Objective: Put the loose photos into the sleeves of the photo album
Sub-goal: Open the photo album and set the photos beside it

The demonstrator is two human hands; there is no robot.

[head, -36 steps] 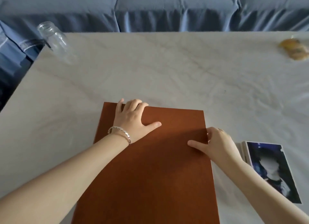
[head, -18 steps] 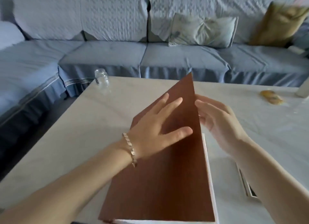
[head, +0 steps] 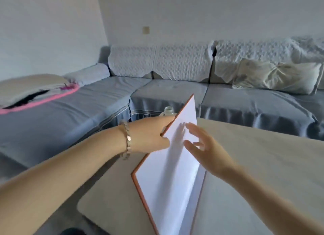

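The photo album (head: 168, 182) stands partly open on the pale table (head: 259, 164), with its brown cover raised and the white inner face turned towards me. My left hand (head: 149, 134), with a bracelet at the wrist, grips the cover's left edge; its fingers are hidden behind the cover. My right hand (head: 208, 152) hovers with spread, straight fingers just in front of the white face and holds nothing. No loose photos are in view.
A glass jar (head: 168, 110) stands at the table's far edge, behind the album. A grey-blue corner sofa (head: 166, 92) wraps round the table, with a pale pillow (head: 277, 77) at the right and a pink-edged cushion (head: 35, 94) at the left.
The closed album's cover has been swung up and over to the left, so the white inside now shows. My view has risen and the photos at the right have left it.
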